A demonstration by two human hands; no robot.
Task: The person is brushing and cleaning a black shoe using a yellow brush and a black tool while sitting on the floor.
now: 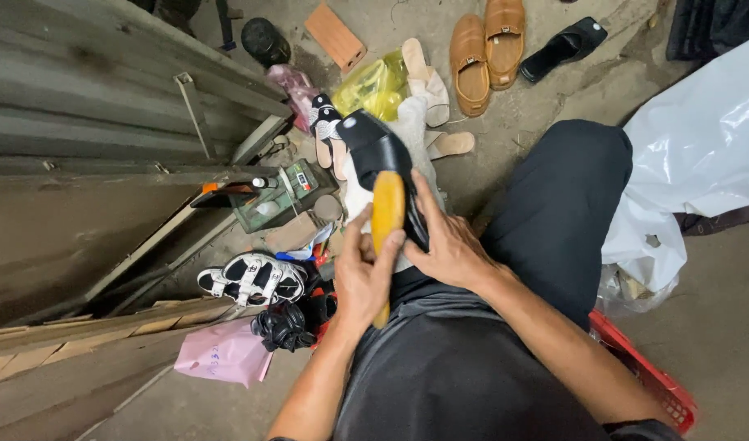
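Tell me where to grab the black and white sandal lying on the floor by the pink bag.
Take the black and white sandal across its middle, from above. It lies flat, straps up, so fingers can close over both bare edges there. The black bag crowds its near side; the pink bag lies beyond that.

The left hand (364, 273) covers the middle of the yellow-soled black sandal (382, 175) (its lower strap unseen).
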